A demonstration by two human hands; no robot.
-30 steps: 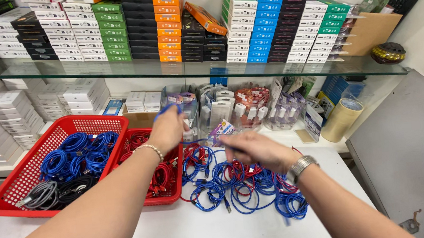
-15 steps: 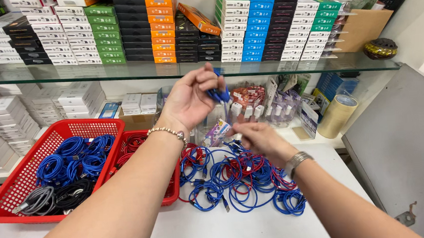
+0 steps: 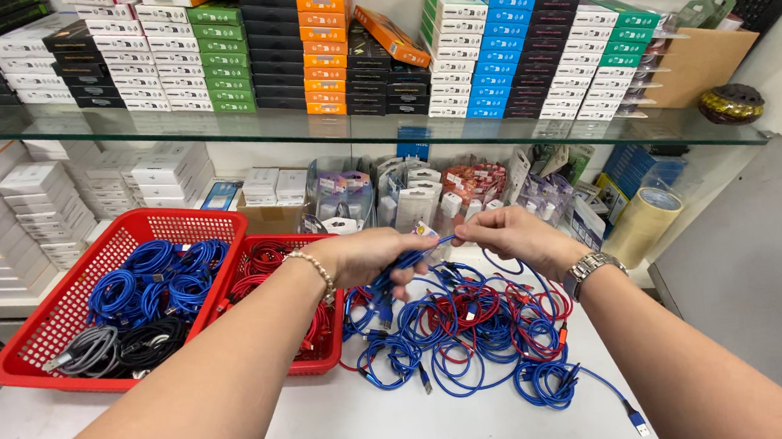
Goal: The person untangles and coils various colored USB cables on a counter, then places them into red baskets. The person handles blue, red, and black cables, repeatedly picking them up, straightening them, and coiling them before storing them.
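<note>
In the middle of the frame the left hand (image 3: 371, 256) is closed around a bundled blue cable (image 3: 403, 266), and the right hand (image 3: 502, 235) pinches its free end just beside it, above the worktop (image 3: 350, 415). The red basket (image 3: 29, 350) at the left already holds coiled blue, grey and black cables. It seems much is left, because a big tangled pile (image 3: 472, 333) of blue and red cables lies below the hands.
</note>
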